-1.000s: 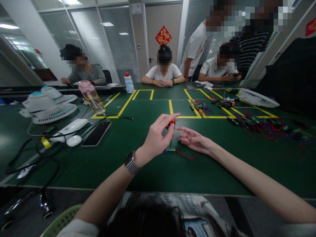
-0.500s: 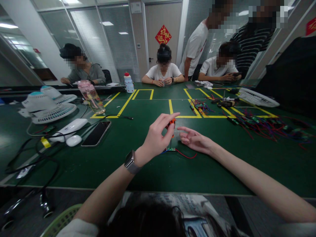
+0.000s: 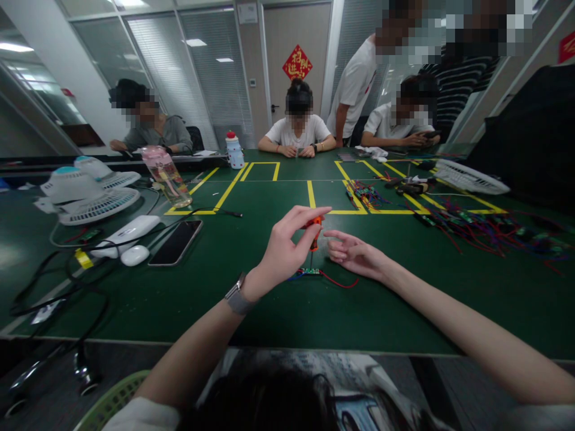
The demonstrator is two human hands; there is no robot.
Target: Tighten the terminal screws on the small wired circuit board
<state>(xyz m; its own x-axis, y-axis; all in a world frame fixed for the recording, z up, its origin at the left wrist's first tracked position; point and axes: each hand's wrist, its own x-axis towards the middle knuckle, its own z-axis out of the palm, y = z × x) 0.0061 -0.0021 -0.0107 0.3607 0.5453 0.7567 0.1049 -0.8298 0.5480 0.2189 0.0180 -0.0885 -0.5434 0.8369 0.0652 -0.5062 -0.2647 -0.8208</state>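
Observation:
My left hand [image 3: 288,245] is closed around the orange-and-black handle of a screwdriver [image 3: 315,239], thumb on one side and fingers over its top. The screwdriver stands nearly upright, its thin shaft reaching down to a small green circuit board [image 3: 309,272] on the table. A red wire curves from the board's right end, and blue wire shows at its left. To the right of the screwdriver, my right hand [image 3: 354,254] rests low over the table, index finger stretched out and the other fingers loosely bent. I see nothing held in it.
On the green table [image 3: 381,323], a phone [image 3: 175,243], a white case [image 3: 135,255], cables and fans [image 3: 90,200] lie left. A pink-lidded bottle [image 3: 166,176] stands behind them. Wired boards [image 3: 476,230] are heaped right. Several people sit or stand across the table.
The screwdriver's handle has turned and shifted slightly right in my left hand, and more of its orange shows. My left wrist has rotated a little; my right hand stays nearly still.

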